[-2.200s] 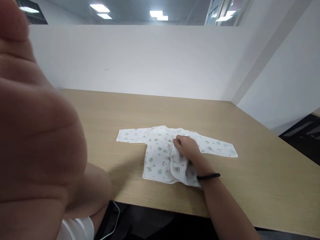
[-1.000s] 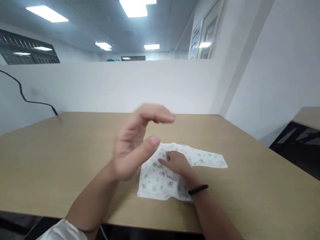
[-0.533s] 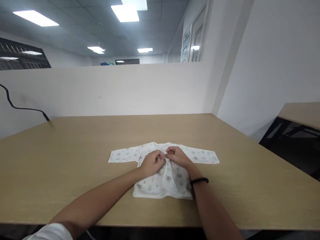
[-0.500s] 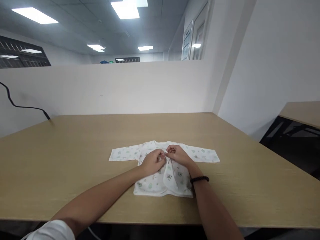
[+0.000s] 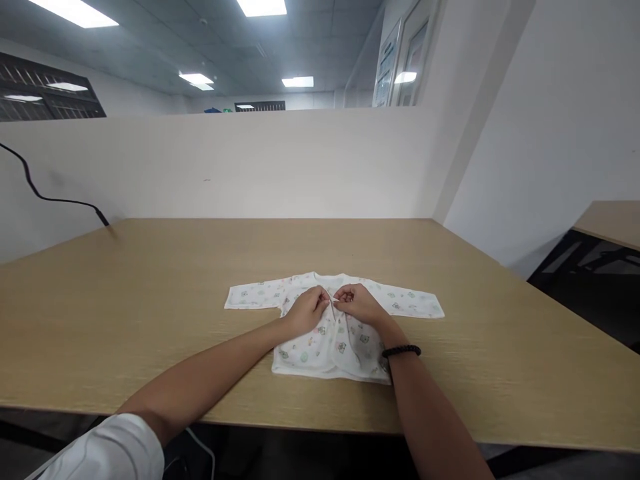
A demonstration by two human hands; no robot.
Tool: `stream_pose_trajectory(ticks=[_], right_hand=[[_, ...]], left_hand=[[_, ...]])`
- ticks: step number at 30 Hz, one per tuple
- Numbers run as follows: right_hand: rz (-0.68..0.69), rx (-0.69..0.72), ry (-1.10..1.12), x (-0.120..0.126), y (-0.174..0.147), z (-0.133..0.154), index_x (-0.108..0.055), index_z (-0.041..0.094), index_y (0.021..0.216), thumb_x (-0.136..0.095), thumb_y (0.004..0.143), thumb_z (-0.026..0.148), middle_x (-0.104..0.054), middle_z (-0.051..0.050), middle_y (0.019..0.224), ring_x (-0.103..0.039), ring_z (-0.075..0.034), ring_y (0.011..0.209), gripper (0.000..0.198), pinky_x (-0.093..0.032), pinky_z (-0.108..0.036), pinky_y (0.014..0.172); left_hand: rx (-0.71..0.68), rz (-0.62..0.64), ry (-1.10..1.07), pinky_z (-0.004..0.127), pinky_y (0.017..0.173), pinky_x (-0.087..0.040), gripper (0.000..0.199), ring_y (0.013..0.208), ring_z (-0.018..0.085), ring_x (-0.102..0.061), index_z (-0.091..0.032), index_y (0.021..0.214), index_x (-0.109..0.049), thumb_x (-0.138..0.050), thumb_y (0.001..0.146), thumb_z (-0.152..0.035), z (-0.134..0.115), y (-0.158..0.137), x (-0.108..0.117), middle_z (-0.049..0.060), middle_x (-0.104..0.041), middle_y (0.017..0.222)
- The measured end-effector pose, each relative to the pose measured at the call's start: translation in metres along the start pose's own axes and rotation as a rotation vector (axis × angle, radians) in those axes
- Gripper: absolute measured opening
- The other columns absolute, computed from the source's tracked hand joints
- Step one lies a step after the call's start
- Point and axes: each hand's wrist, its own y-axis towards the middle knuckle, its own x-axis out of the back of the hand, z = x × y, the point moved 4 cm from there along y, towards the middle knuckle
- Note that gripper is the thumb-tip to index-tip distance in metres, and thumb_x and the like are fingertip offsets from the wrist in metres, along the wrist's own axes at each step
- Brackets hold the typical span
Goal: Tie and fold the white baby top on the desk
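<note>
A small white baby shirt (image 5: 310, 350) with a print of little animals lies spread on the table, sleeves out to both sides. Its front opening runs down the middle. My left hand (image 5: 307, 310) pinches the left front edge near the upper chest. Close beside it, my right hand (image 5: 361, 303) pinches the right front edge, fingers curled. Between the fingertips the cloth is lifted slightly, with a narrow gap showing. Any fastener there is too small to make out or hidden by the fingers. A dark beaded bracelet (image 5: 401, 351) circles my right wrist.
The wooden table (image 5: 150, 287) extends around the shirt to a low white partition (image 5: 280, 167) at the back. On the left a black cable (image 5: 65, 200) hangs down to the table's edge. Another table (image 5: 613, 223) stands at the far right, beyond the wall.
The view has tilted down a little, so everything sits higher and slightly to the right. Both hands stay at the front opening, where the gap between the edges now shows more plainly.
</note>
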Motion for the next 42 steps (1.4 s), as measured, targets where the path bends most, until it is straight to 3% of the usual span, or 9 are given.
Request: stream_pose_trajectory(ticks=[8,17,26,31,37,42], right_hand=[[-0.072,0.058,-0.082,-0.002,0.002,0.001,-0.062,0.015,0.070,-0.063,0.063,0.028,-0.057,0.001,0.059,-0.051,-0.013,0.059,0.014,-0.038,-0.022,0.055],[-0.135,0.037,-0.129,-0.001,-0.001,0.004,-0.067,0.014,0.069,-0.060,0.065,0.023,-0.064,-0.002,0.061,-0.057,-0.015,0.061,0.012,-0.041,-0.023,0.057],[-0.074,0.096,-0.130,0.000,0.001,0.007,-0.071,0.015,0.064,-0.051,0.073,0.025,-0.065,-0.002,0.064,-0.057,-0.017,0.068,0.024,-0.041,-0.024,0.059],[-0.035,0.078,-0.053,-0.001,0.000,0.006,-0.074,0.015,0.075,-0.061,0.067,0.024,-0.069,-0.004,0.072,-0.059,-0.017,0.070,0.018,-0.045,-0.025,0.063],[-0.008,0.116,-0.120,-0.002,0.000,0.005,-0.071,0.014,0.077,-0.068,0.065,0.025,-0.066,-0.003,0.070,-0.056,-0.015,0.067,0.016,-0.046,-0.025,0.062],[0.019,0.142,-0.103,-0.003,-0.001,0.007,-0.070,0.015,0.077,-0.067,0.065,0.020,-0.066,-0.003,0.073,-0.056,-0.014,0.069,0.013,-0.047,-0.025,0.065]], left_hand=[[0.136,0.010,-0.253,0.025,0.063,-0.042,0.014,0.068,0.015,-0.055,-0.017,0.084,-0.063,-0.057,0.083,-0.029,0.007,0.001,0.000,0.001,-0.062,0.072],[0.173,0.018,-0.322,0.025,0.063,-0.043,0.012,0.067,0.014,-0.056,-0.016,0.088,-0.062,-0.060,0.079,-0.024,0.012,0.002,-0.003,0.002,-0.063,0.074],[0.173,0.013,-0.330,0.024,0.061,-0.041,0.013,0.065,0.013,-0.054,-0.018,0.085,-0.057,-0.062,0.079,-0.028,0.016,0.001,-0.003,0.000,-0.062,0.072],[0.164,-0.004,-0.367,0.024,0.061,-0.039,0.015,0.063,0.013,-0.053,-0.018,0.083,-0.053,-0.063,0.078,-0.030,0.012,0.000,-0.001,-0.001,-0.060,0.068],[0.177,-0.006,-0.334,0.023,0.057,-0.036,0.008,0.058,0.011,-0.050,-0.018,0.084,-0.054,-0.057,0.078,-0.023,0.009,-0.001,0.000,-0.003,-0.057,0.064],[0.214,0.001,-0.336,0.024,0.058,-0.038,0.017,0.062,0.013,-0.054,-0.018,0.087,-0.054,-0.061,0.079,-0.031,0.008,-0.001,0.000,-0.001,-0.061,0.068]])
